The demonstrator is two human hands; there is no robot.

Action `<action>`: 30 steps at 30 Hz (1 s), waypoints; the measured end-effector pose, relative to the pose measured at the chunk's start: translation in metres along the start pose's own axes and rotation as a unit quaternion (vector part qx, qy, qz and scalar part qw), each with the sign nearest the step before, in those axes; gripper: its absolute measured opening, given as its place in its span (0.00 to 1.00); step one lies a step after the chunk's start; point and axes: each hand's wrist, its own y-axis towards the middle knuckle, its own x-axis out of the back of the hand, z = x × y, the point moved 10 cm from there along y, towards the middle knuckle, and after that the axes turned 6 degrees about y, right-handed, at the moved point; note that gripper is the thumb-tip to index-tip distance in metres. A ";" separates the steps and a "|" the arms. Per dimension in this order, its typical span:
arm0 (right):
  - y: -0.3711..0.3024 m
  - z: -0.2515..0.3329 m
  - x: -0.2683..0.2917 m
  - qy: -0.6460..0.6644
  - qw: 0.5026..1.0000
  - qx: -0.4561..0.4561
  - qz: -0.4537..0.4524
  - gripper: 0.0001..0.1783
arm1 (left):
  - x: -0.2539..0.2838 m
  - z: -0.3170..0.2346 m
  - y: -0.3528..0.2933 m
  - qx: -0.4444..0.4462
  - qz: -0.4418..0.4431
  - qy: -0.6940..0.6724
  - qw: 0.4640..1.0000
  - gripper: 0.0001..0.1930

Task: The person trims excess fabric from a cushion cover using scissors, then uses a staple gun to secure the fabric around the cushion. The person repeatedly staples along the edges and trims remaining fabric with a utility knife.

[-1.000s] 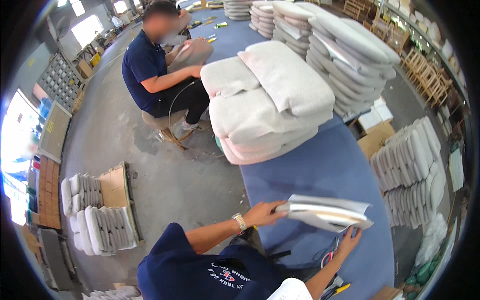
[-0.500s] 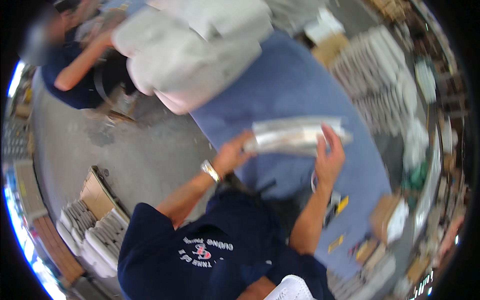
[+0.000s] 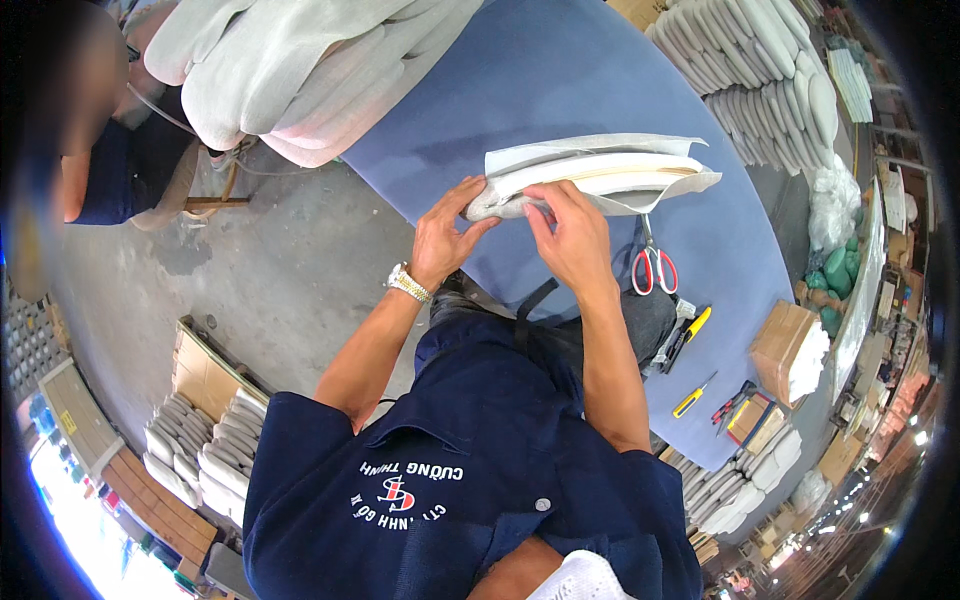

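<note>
Flat white fabric-covered foam cushion (image 3: 600, 178) lies centre-top of the frame on the blue cloth table (image 3: 560, 70), its near end pinched. Left hand (image 3: 445, 235) grips that corner from below; right hand (image 3: 570, 235) presses fingertips on top, probably tucking the cover. Red-handled scissors (image 3: 652, 262) lie just right.

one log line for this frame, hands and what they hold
left hand: grips end of white cushion cover | right hand: pinches same end | surface: blue table | nearby: red-handled scissors, untouched
</note>
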 end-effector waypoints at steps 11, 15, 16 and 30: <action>0.013 -0.012 -0.020 -0.009 0.999 0.002 0.042 0.06 | -0.005 0.004 -0.003 -0.016 0.023 0.016 0.999 0.30; 0.009 -0.014 -0.005 0.040 0.999 0.025 0.013 0.05 | -0.005 -0.008 0.011 -0.041 0.067 0.049 0.996 0.29; 0.010 -0.011 0.003 0.056 0.998 0.017 0.003 0.05 | -0.001 -0.015 0.024 -0.056 0.081 0.053 0.994 0.29; -0.148 -0.229 0.195 0.028 0.919 -0.225 -0.322 0.18 | 0.052 -0.219 0.196 -0.304 0.182 0.061 0.933 0.20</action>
